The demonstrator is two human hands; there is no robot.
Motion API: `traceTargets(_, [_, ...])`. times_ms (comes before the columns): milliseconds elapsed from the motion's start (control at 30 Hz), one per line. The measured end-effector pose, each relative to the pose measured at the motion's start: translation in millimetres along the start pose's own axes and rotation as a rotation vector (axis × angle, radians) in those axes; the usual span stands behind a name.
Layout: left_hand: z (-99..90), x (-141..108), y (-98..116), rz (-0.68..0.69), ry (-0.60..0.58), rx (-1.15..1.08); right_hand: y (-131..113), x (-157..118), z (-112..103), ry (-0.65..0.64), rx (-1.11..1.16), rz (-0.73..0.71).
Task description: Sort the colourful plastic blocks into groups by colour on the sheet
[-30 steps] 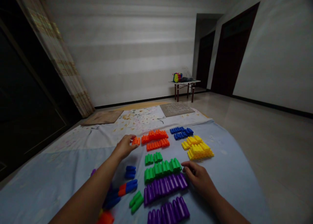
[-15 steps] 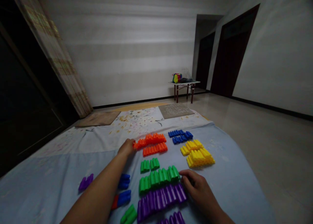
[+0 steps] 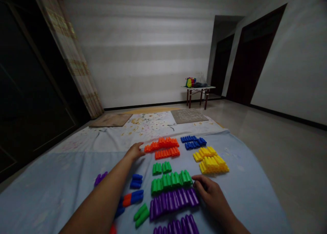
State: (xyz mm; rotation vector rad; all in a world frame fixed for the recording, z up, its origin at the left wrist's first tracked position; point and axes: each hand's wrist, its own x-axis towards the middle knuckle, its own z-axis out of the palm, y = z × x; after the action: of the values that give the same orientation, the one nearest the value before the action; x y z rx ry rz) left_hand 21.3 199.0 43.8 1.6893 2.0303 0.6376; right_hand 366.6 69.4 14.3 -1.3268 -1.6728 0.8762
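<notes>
My left hand (image 3: pixel 135 151) is at the left end of the back row of orange plastic pieces (image 3: pixel 167 142), its fingers apart and nothing seen between them. A second orange row (image 3: pixel 167 153) lies just nearer. My right hand (image 3: pixel 209 191) rests on the cloth by the right end of the long green row (image 3: pixel 171 182). Its fingers are loosely curled, with a gap between thumb and index finger; I cannot tell whether the fingertips touch the green pieces. Purple pieces (image 3: pixel 174 202) lie in a row just in front of the green ones.
Yellow pieces (image 3: pixel 214 164) are stacked at right, blue pieces (image 3: pixel 195 144) behind them. Loose blue (image 3: pixel 136 181) and green pieces (image 3: pixel 141 215) lie near my left forearm, which partly hides others. A light blue cloth (image 3: pixel 245 193) covers the surface. Two mats (image 3: pixel 189 116) lie farther back.
The whole view has shifted, so the scene sits farther right. My left hand has come away slightly from the end of the orange row and its fingers have spread. My right hand stays by the green row.
</notes>
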Motion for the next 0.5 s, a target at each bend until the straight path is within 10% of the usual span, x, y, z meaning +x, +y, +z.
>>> traceTargets(300, [-87.4,-71.5,-67.2,-0.103,0.250,0.005,11.6,-2.7,-1.2,-0.038,-0.047,0.022])
traceTargets(500, [-92.6,-116.3,-102.2,-0.226,0.227,0.092,11.8,-3.0,-2.0,-0.029,-0.045,0.010])
